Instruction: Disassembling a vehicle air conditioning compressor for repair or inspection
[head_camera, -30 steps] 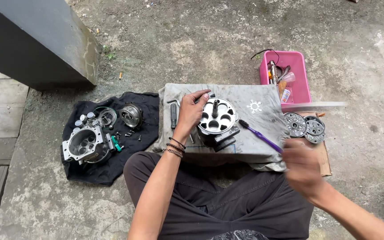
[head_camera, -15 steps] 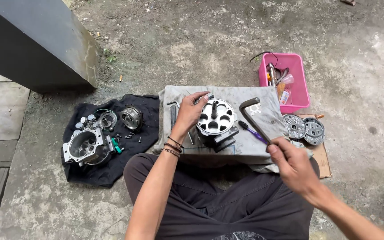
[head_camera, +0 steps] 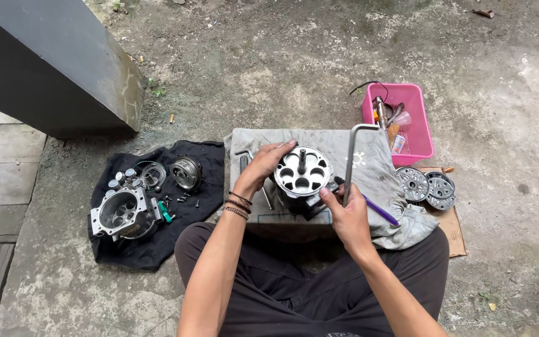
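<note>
So we're sitting cross-legged on the concrete with a grey cloth (head_camera: 378, 171) spread over a low block in front of us. The round metal cylinder block (head_camera: 302, 176), the one with the ring of bores and a short shaft sticking up from its centre, stands upright near the middle of that cloth, slightly toward the front edge. Our left hand (head_camera: 264, 163) is wrapped around its left side, fingers curled over the top rim, so it's closed on the part. Our right hand (head_camera: 344, 212) sits just right of the block, closed around the lower end of a long L-shaped hex key (head_camera: 350, 159), which stands nearly upright with its short bend pointing right at the top. The thumb reaches toward the block's side; we can't tell if it actually touches.

A purple-handled tool (head_camera: 380, 211) lies on the cloth by the right hand. Past the cloth's right edge, two flat round valve plates (head_camera: 426, 186) rest on cardboard, with a pink plastic tray (head_camera: 419, 125) of odds and ends behind them. Off to the left, a black cloth (head_camera: 204, 187) carries a silver housing (head_camera: 121, 214) and smaller round parts (head_camera: 186, 172).
</note>
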